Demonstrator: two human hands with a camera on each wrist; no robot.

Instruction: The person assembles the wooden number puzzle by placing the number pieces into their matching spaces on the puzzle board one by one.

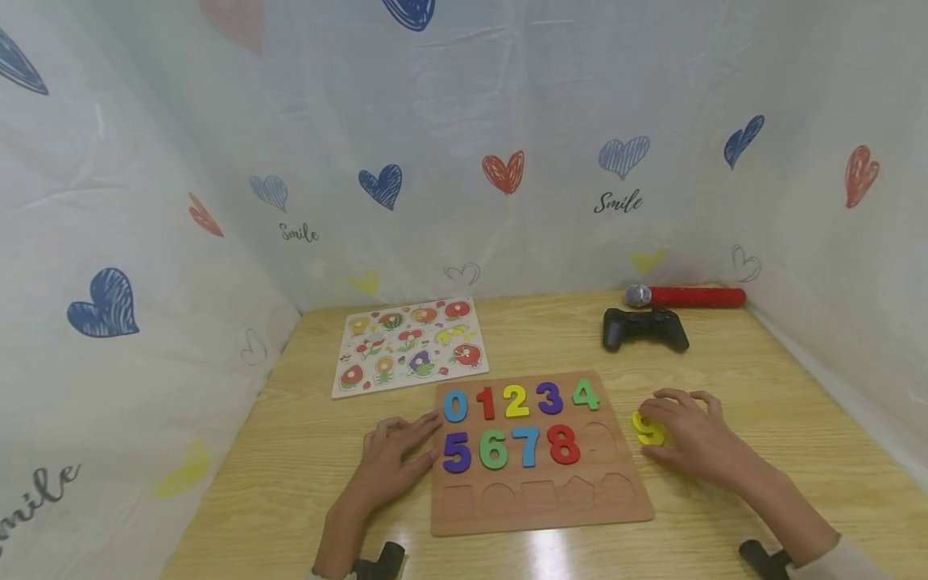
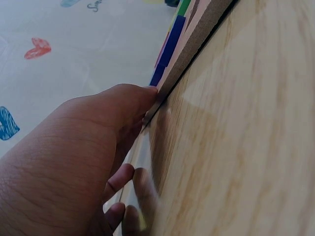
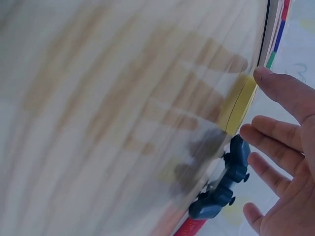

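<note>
A brown number board (image 1: 536,507) lies on the table, with colored digits 0 to 8 set in two rows. My left hand (image 1: 395,459) rests at its left edge, with index fingertip by the blue 0 (image 1: 455,406) and thumb near the purple 5 (image 1: 457,452). In the left wrist view the left thumb (image 2: 133,98) touches the board's side. To the right of the board, my right hand (image 1: 692,431) pinches a yellow number 9 (image 1: 650,428) low at the table. In the right wrist view, thumb and fingertips meet opposite ends of the yellow 9 (image 3: 238,105).
Behind the board at left lies a fruit puzzle board (image 1: 406,346). A black game controller (image 1: 645,329) and a red microphone (image 1: 689,296) lie at the back right. The number board has a recess (image 1: 600,443) beside the red 8 and several shape recesses along its front row. Curtains surround the table.
</note>
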